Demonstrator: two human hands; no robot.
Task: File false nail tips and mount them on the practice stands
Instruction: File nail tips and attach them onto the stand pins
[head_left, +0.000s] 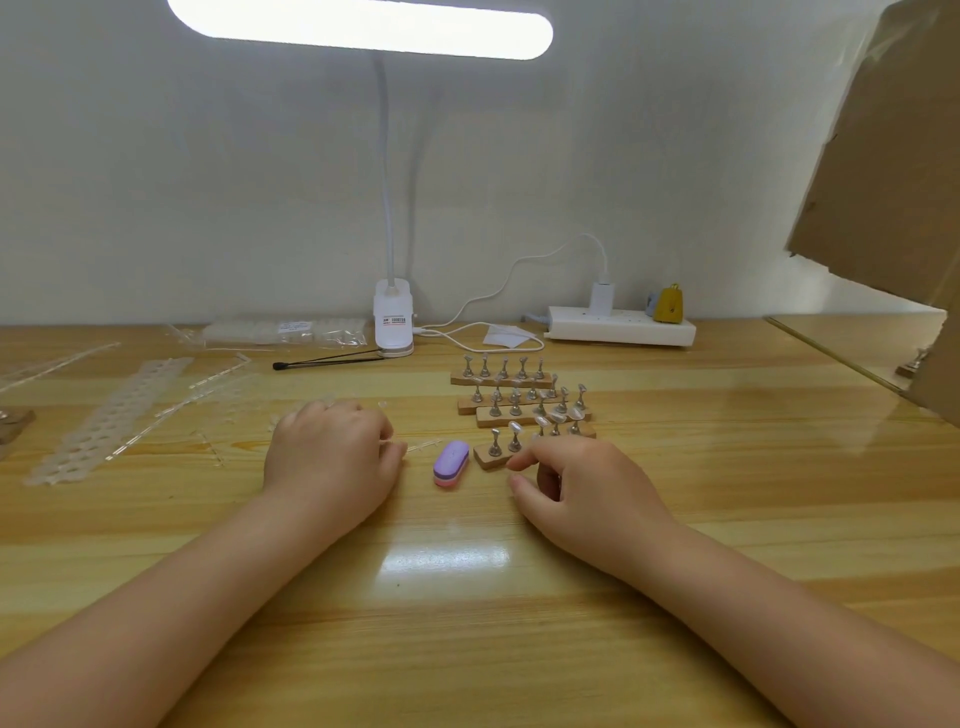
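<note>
A single wide-angle view from a camera worn on the person's head, looking forward and down across a glossy light wooden desk (467, 597) toward a plain white wall (208, 182). Both bare forearms enter from the bottom corners, so the left hand (332, 457) and right hand (587, 483) lie close below the lens. A white bar-shaped clip lamp (363, 26) glows at the top edge. Straight lines bow near the frame's borders

Two bare forearms, sleeveless, no jewellery.
</note>
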